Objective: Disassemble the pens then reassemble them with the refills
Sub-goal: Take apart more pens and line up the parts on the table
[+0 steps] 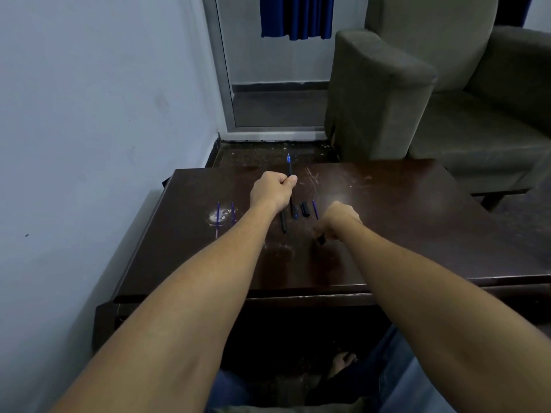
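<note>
My left hand (pixel 272 187) is closed around a black pen (pixel 289 166), held upright with its blue tip pointing away from me. My right hand (pixel 335 220) is blurred and grips a small black pen cap (pixel 321 240) just above the table. On the dark wooden table (pixel 402 234) between my hands lie a black pen barrel (pixel 283 222), another dark pen (pixel 293 205), a short black cap piece (pixel 304 209) and a blue refill (pixel 315 209). Two more blue refills (pixel 218 217) (pixel 233 212) lie to the left of my left arm.
A white wall runs close along the table's left side. A grey armchair (pixel 417 93) stands beyond the table's far right corner. A glass door with a blue curtain (pixel 296 16) is behind. My legs show under the near table edge.
</note>
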